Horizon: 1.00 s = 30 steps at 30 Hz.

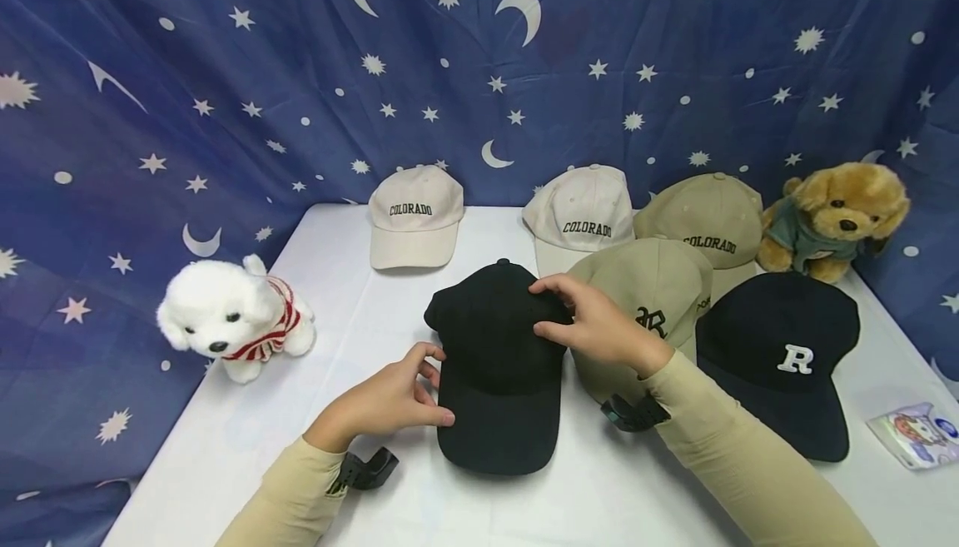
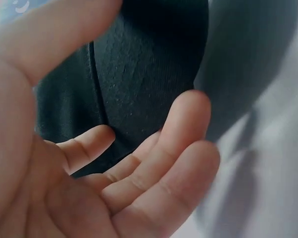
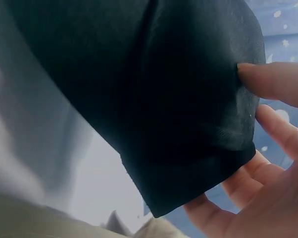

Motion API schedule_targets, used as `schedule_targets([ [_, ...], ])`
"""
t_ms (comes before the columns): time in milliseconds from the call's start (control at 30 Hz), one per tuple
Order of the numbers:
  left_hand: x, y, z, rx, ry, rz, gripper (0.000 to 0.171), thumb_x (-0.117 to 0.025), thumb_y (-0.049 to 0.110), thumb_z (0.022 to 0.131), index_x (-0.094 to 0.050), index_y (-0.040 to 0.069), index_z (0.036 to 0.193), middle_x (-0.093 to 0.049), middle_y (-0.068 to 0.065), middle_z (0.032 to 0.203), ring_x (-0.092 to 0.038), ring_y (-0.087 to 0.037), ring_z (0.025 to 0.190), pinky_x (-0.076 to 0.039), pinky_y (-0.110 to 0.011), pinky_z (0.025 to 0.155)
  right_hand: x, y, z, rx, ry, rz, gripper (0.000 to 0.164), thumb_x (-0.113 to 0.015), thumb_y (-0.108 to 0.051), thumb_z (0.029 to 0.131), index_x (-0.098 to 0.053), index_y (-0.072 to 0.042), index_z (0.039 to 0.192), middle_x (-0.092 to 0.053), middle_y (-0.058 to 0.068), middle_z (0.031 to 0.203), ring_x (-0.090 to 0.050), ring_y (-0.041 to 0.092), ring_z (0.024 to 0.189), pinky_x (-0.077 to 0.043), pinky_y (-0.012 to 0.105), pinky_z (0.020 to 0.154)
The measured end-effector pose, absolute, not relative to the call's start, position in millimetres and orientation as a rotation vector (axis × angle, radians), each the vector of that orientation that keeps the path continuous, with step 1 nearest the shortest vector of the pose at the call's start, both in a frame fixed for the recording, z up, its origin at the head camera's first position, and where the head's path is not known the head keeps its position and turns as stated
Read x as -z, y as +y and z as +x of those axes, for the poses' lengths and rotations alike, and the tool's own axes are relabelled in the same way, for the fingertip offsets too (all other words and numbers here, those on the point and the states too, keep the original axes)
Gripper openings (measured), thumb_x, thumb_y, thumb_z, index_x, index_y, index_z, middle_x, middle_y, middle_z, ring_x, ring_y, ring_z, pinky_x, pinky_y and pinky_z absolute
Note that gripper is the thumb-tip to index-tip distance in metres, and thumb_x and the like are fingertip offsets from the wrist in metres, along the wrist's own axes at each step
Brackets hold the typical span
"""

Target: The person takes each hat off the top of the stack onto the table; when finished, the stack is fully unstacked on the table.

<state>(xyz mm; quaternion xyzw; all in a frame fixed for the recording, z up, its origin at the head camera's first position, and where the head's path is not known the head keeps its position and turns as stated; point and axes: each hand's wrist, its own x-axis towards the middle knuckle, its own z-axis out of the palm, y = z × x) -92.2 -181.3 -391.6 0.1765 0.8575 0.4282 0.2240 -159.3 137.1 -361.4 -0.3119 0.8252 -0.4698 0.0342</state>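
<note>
A plain black baseball cap [image 1: 500,364] is at the middle of the table, brim toward me. My left hand [image 1: 390,397] holds its left side, thumb by the brim and fingers bent against the crown. In the left wrist view the left hand's fingertips [image 2: 188,111] meet the dark cloth [image 2: 139,74]. My right hand [image 1: 599,322] grips the upper right of the crown. In the right wrist view its thumb [image 3: 268,79] presses the cloth, with other fingers partly hidden behind the cap's edge [image 3: 203,178].
Right of the black cap stand an olive cap [image 1: 644,280], a navy cap with an R [image 1: 779,347], a khaki cap [image 1: 704,214] and a cream cap [image 1: 588,206]. Another cream cap [image 1: 416,214] sits at the back. Plush dogs, white [image 1: 225,314] and brown [image 1: 839,214], flank them; a printed packet [image 1: 917,437] lies right.
</note>
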Motion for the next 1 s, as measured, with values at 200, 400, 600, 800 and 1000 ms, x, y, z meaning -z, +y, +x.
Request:
schedule_targets([
  [200, 401, -178, -103, -1.175, 2.403, 0.416, 0.074, -0.084, 0.027, 0.081, -0.040, 0.007, 0.137, -0.056, -0.007, 0.109, -0.067, -0.013, 0.081, -0.050, -0.034, 0.077, 371, 132, -170, 1.400, 2.603, -0.908, 0.043, -0.074, -0.005, 0.087, -0.058, 0.000, 0.127, -0.063, 0.014, 0.121, -0.061, 0.026, 0.103, -0.047, 0.044, 0.093],
  [400, 406, -176, -110, -1.148, 2.448, 0.324, 0.080, -0.085, 0.031, 0.081, -0.041, 0.007, 0.143, -0.058, -0.008, 0.120, -0.066, -0.011, 0.083, -0.050, -0.035, 0.080, 375, 125, -181, 1.379, 2.632, -0.837, 0.046, -0.072, -0.005, 0.089, -0.056, 0.001, 0.131, -0.057, 0.017, 0.133, -0.055, 0.031, 0.117, -0.042, 0.049, 0.101],
  [600, 408, -172, -117, -1.140, 2.491, 0.339, 0.080, -0.085, 0.030, 0.080, -0.042, 0.005, 0.143, -0.060, -0.006, 0.119, -0.063, -0.010, 0.081, -0.047, -0.035, 0.085, 377, 124, -188, 1.398, 2.647, -0.801, 0.046, -0.073, -0.006, 0.088, -0.057, 0.002, 0.131, -0.055, 0.019, 0.135, -0.053, 0.032, 0.120, -0.041, 0.050, 0.103],
  [800, 407, -168, -121, -1.158, 2.478, 0.350, 0.083, -0.085, 0.027, 0.080, -0.041, 0.002, 0.145, -0.058, -0.011, 0.126, -0.062, -0.011, 0.082, -0.048, -0.035, 0.084, 379, 128, -191, 1.366, 2.676, -0.792, 0.046, -0.073, -0.007, 0.088, -0.057, 0.002, 0.131, -0.056, 0.019, 0.134, -0.053, 0.033, 0.120, -0.041, 0.051, 0.102],
  [1000, 407, -163, -123, -1.133, 2.485, 0.374, 0.081, -0.085, 0.027, 0.080, -0.042, 0.003, 0.145, -0.059, -0.012, 0.127, -0.062, -0.010, 0.084, -0.048, -0.034, 0.085, 378, 133, -189, 1.347, 2.700, -0.786, 0.047, -0.073, -0.006, 0.088, -0.057, 0.003, 0.131, -0.054, 0.022, 0.135, -0.052, 0.034, 0.118, -0.040, 0.050, 0.100],
])
